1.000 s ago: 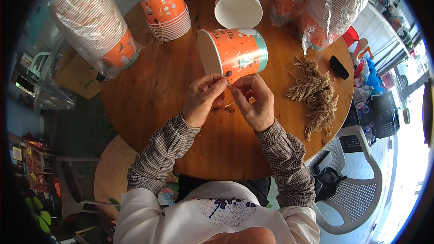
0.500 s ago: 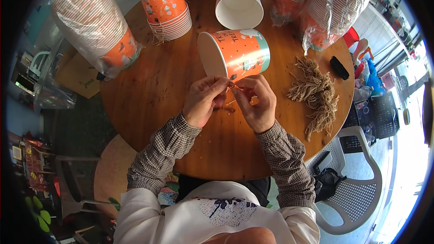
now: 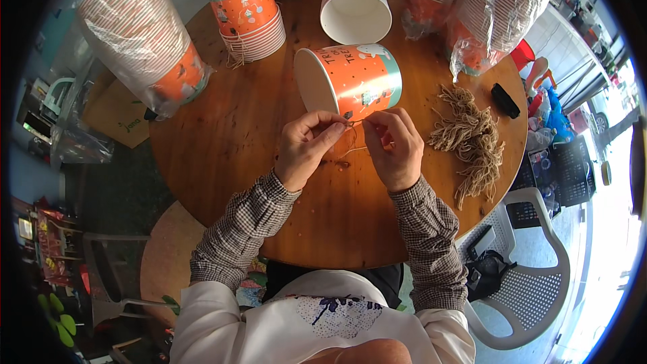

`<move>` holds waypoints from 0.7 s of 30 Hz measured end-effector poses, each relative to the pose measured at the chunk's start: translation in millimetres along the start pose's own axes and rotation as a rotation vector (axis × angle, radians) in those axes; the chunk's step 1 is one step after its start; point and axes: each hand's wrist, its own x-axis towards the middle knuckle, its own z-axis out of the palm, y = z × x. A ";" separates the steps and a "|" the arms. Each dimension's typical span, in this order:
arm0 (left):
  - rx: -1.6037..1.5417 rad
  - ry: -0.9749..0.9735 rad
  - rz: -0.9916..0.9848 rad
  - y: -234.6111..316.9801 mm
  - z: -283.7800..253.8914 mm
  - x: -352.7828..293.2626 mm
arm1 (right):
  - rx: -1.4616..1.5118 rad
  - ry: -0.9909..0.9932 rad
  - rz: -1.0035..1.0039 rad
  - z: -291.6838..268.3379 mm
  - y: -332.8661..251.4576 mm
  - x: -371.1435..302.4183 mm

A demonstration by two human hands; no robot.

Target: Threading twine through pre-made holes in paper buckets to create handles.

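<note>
My left hand (image 3: 306,149) pinches a thin string (image 3: 356,122) between thumb and fingertips. On the string's other side, my right hand (image 3: 397,148) grips it the same way, leaving a short stretch between them. A loose part of the string hangs below over the wood. Just beyond my fingers an orange and teal paper bucket (image 3: 360,84) lies on its side, its opening toward the left. To the right of my right hand rests a tangled bundle of beige strings (image 3: 472,141).
A white paper bucket (image 3: 356,17) lies at the back of the round wooden table (image 3: 222,162). Nested orange buckets (image 3: 251,17) stand at the back left. Plastic-wrapped bucket stacks flank both sides (image 3: 138,27). A black object (image 3: 505,100) sits near the right edge, above a grey chair (image 3: 526,296).
My hands have drawn slightly apart, the right one moving right. More of the string now shows between my fingertips. The buckets stay where they were.
</note>
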 end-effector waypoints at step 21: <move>0.503 0.053 0.549 -5.0 7.6 -10.1 | -0.163 -0.001 0.004 2.9 11.4 -3.5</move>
